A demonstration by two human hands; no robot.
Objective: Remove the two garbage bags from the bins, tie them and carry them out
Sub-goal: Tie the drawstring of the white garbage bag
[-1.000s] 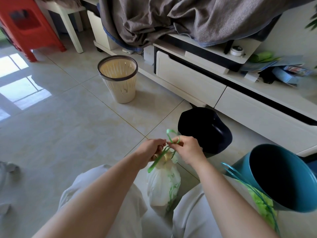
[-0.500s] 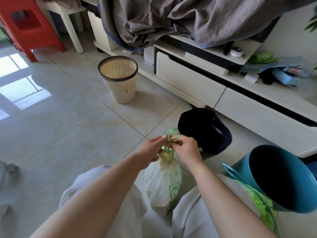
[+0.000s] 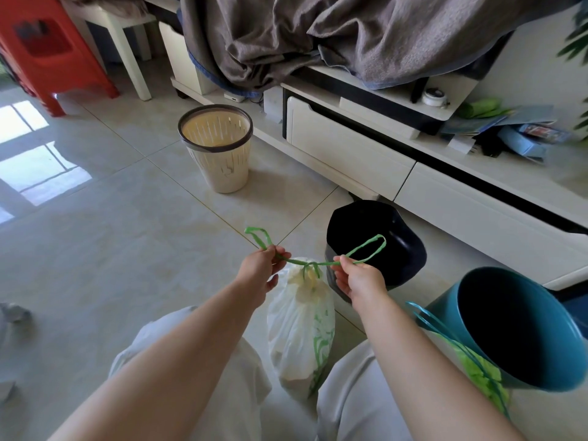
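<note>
Head cam, looking down between my knees. White garbage bag stands on the floor tiles, neck gathered. My left hand is pinched closed on one green drawstring loop; my right hand is pinched closed on the other loop. Change vs. half a sec ago: both hands were together over the neck working the strings, now they're pulled apart sideways and the strings run taut into a small knot at the bag's top. Judgement: knot is being cinched, so bag no. 1 is nearly tied. Cream slotted bin stands well apart and looks empty. Teal bin by my right knee has a green bag hanging at its rim w/ blue strings; that one appears untied. Carry-out not yet begun.
</note>
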